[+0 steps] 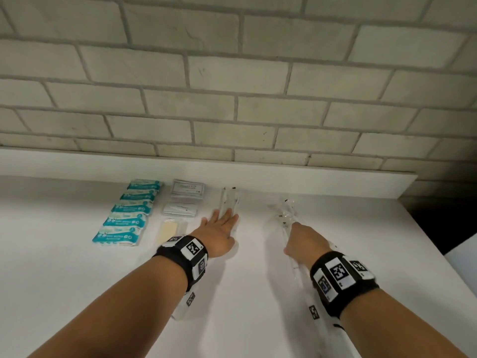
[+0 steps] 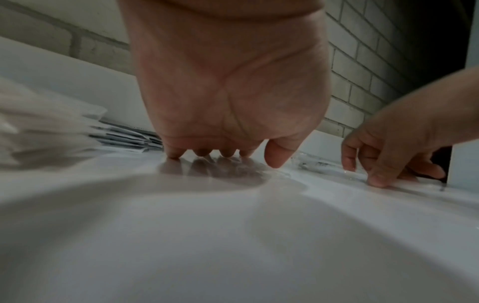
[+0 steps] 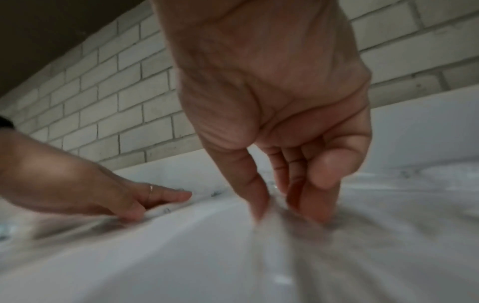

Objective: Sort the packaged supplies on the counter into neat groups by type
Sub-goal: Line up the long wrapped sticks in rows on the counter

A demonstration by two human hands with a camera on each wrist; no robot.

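Five teal packs (image 1: 129, 208); two white sachet stacks (image 1: 184, 200); one beige packet (image 1: 167, 231).

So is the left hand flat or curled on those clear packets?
Flat. The left hand lies with straight fingers pressing on the clear packets against the counter; nothing is pinched.

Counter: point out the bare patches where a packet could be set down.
Bare white counter lies left of and nearer than the teal packet column, and right of the clear wrapper pile. Crowded: the back row from teal packets to white sachets.
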